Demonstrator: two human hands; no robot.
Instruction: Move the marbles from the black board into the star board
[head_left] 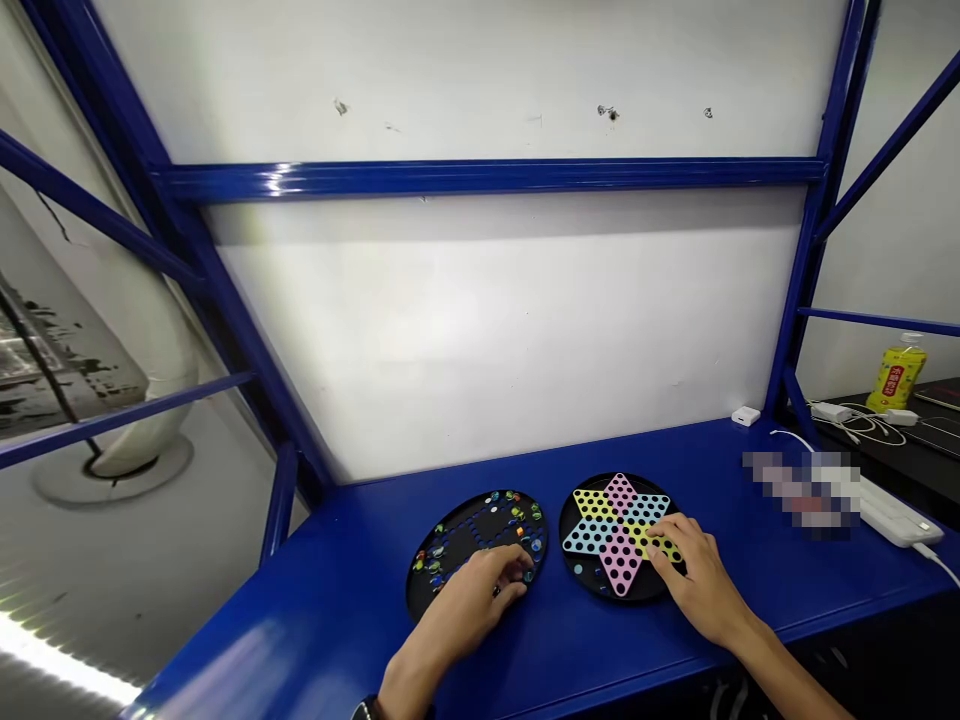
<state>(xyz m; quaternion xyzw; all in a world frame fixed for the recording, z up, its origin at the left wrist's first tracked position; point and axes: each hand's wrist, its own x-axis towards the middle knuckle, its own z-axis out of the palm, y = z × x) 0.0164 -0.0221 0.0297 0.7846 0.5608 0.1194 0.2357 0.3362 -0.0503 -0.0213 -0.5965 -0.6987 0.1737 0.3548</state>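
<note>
On the blue table lie two round black trays. The left tray (480, 530) holds many small coloured marbles (517, 514) around its rim. My left hand (487, 590) is over its lower right part, fingers curled; whatever is between the fingertips is too small to make out. The right tray (566, 575) carries a star-shaped board (619, 533) with pink, yellow and light blue points and rows of holes. My right hand (686, 565) rests at the board's right yellow point, thumb and fingers apart, with nothing visible in it. A few marbles sit in the right tray below the board.
The blue table (337, 600) stands within a blue metal frame (487, 178) against a white wall. At the right are a white power strip (889, 510), a small white box (745, 416), cables, a blurred patch and a yellow bottle (896, 376) on a dark surface.
</note>
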